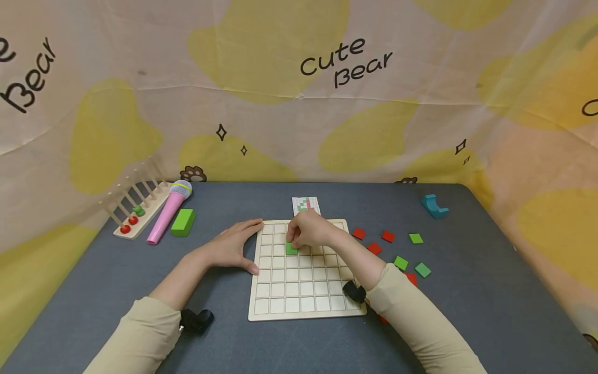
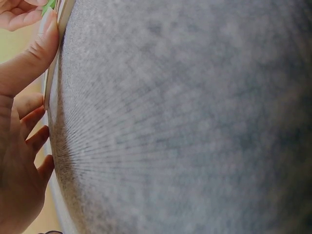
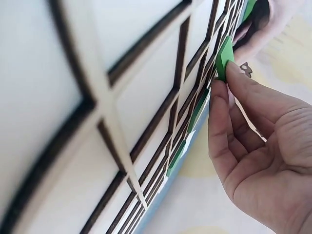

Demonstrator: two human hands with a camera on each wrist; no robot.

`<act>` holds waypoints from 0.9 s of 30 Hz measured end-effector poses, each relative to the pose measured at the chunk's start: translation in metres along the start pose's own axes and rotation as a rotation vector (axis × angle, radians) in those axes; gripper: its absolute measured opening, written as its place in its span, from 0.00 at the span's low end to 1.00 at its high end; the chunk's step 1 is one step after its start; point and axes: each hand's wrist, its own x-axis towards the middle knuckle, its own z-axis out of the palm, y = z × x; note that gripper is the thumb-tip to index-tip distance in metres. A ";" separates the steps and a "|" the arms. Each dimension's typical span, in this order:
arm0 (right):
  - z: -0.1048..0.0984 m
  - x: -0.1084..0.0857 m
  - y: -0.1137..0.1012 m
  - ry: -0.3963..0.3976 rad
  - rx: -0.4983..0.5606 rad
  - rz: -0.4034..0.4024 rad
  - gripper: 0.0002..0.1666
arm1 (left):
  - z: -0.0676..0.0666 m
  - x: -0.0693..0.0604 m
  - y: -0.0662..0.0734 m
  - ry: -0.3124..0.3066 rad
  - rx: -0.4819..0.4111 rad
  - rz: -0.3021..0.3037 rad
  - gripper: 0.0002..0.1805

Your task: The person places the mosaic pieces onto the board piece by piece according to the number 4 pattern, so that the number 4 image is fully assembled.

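Observation:
A pale wooden grid board (image 1: 291, 289) lies on the dark grey table. My right hand (image 1: 310, 229) is over its upper part and pinches a green square tile (image 3: 224, 58) between thumb and fingertips, tilted against the grid in the right wrist view. Two more green tiles (image 3: 197, 109) sit in cells farther along, hidden by the hand in the head view. My left hand (image 1: 233, 246), fingers spread, rests on the board's left edge; its thumb (image 2: 41, 48) touches the rim in the left wrist view. Just behind the board lies a small pattern card (image 1: 300, 201) with coloured squares.
Loose red tiles (image 1: 388, 236) and green tiles (image 1: 422, 269) are scattered right of the board, some partly behind my right forearm. A blue curved block (image 1: 434, 206) stands farther right. At left are a pegged wooden stand (image 1: 133, 231), a pink toy microphone (image 1: 165, 218) and a green block (image 1: 182, 222).

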 end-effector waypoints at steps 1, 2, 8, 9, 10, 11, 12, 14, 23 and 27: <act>0.000 0.000 0.000 0.001 -0.004 -0.001 0.04 | 0.000 0.000 0.000 0.000 0.000 0.000 0.64; 0.000 0.000 0.000 0.002 -0.008 -0.001 0.04 | 0.000 0.000 0.000 0.000 0.000 0.000 0.64; 0.001 0.000 0.001 0.010 -0.003 0.007 0.05 | -0.001 0.000 0.001 0.001 -0.006 0.002 0.64; 0.001 0.001 0.001 0.011 -0.001 0.010 0.05 | -0.001 -0.001 0.001 0.001 -0.007 0.004 0.64; 0.002 0.001 0.001 0.011 -0.001 0.012 0.05 | -0.001 -0.001 0.001 0.002 -0.009 0.005 0.64; 0.002 0.001 0.001 0.012 -0.002 0.016 0.05 | -0.001 -0.001 0.002 0.002 -0.010 0.006 0.64; 0.002 0.001 0.000 0.012 -0.007 0.017 0.06 | -0.001 -0.001 0.002 0.003 -0.009 0.008 0.64; 0.002 0.002 0.000 0.011 -0.014 0.021 0.06 | -0.001 -0.001 0.001 0.002 -0.007 0.008 0.64; 0.001 0.001 -0.001 0.007 -0.046 0.018 0.07 | -0.002 0.000 0.003 -0.004 -0.005 0.001 0.64; -0.005 0.000 -0.002 0.020 -0.045 0.006 0.05 | -0.002 -0.001 0.002 -0.004 -0.003 0.001 0.64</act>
